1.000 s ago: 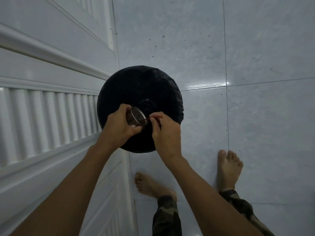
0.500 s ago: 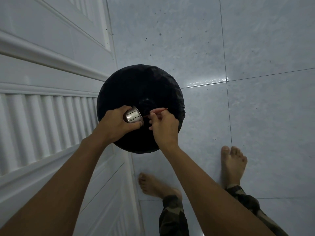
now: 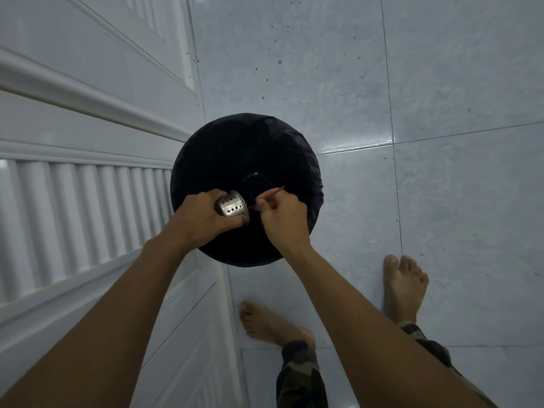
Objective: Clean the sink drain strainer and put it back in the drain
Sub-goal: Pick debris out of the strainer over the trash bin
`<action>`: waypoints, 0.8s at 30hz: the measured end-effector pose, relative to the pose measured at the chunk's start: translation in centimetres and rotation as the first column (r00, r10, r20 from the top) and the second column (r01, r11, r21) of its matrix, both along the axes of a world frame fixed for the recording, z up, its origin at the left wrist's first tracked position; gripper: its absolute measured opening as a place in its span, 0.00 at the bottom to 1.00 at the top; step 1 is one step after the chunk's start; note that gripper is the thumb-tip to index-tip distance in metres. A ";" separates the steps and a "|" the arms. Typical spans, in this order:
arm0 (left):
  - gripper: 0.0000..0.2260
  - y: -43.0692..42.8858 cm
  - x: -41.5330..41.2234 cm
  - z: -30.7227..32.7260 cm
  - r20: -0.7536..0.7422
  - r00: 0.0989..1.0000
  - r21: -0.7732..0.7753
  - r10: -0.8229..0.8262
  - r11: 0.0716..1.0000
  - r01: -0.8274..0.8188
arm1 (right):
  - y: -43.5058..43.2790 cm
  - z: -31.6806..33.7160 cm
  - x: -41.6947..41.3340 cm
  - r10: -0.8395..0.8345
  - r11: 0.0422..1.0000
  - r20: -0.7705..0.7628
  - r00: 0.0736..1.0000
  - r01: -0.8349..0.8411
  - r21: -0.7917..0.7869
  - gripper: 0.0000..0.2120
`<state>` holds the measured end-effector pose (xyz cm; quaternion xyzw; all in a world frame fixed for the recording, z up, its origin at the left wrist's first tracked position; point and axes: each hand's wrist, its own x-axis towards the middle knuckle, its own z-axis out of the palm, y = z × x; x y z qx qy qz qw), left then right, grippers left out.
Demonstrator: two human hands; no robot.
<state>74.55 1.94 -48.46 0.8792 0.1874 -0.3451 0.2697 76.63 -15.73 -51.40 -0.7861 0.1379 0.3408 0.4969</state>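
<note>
Perforated steel strainer [image 3: 232, 207] gripped in left hand [image 3: 203, 219], tilted on its side with open mouth turned toward right hand [image 3: 282, 220]. Right hand closed in a pinch on a thin reddish stick [image 3: 272, 194], lower end aimed at the strainer's mouth, upper end poking out past the knuckles. Both held directly over a bin lined with a black bag [image 3: 244, 160]. Judged stage: strainer out of the drain, scraping of residue into the bin under way; inside of the cup not visible, so degree of cleanliness impossible to tell. Remaining, by the task: finishing the cleaning and reseating in the drain. No sink or drain in view. Bin standing against white panelled cabinet doors [image 3: 82, 178] on pale tiled floor [image 3: 441, 98], speckled with small dark spots. Bare feet [image 3: 404, 285] just behind the bin. Nothing obstructing the hands.
</note>
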 end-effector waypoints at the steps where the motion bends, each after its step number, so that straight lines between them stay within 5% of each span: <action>1: 0.27 0.1 -0.3 0.0 -0.010 1.000 0.000 0.003 1.000 -0.003 | -0.1 0.1 0.3 -0.051 0.998 0.042 0.998 0.053 -0.047 0.05; 5: 0.27 0.3 -0.5 0.0 0.017 1.000 0.003 0.026 1.000 -0.026 | -0.1 -0.3 0.8 -0.003 0.987 -0.072 0.997 0.015 0.158 0.05; 9: 0.27 0.3 -0.4 0.0 0.003 1.000 -0.009 0.016 1.000 -0.016 | 0.1 -0.8 0.6 -0.017 0.999 0.039 0.999 0.019 -0.049 0.05; 11: 0.26 0.5 -0.3 0.0 0.001 0.999 -0.010 0.039 0.999 -0.039 | 0.0 -1.0 0.8 -0.075 0.996 0.028 0.997 0.073 0.056 0.05; 14: 0.25 0.7 -0.1 0.0 0.010 0.998 -0.022 0.061 0.998 -0.061 | -0.1 -0.6 0.7 -0.076 0.960 -0.204 0.976 0.127 0.251 0.05; 18: 0.26 1.0 -0.1 -0.2 0.014 0.997 -0.037 0.077 0.996 -0.077 | -0.1 -0.8 0.8 -0.162 0.987 0.001 0.987 0.162 -0.001 0.05; 21: 0.27 1.3 -0.2 -0.3 0.036 0.996 -0.015 0.079 0.997 -0.079 | -0.1 -0.6 1.0 -0.223 0.964 -0.031 0.974 0.225 0.144 0.04; 24: 0.29 1.4 -0.2 -0.2 0.093 0.993 -0.024 0.072 0.997 -0.070 | 0.0 -0.5 0.6 -0.097 0.971 -0.095 0.991 0.115 0.208 0.04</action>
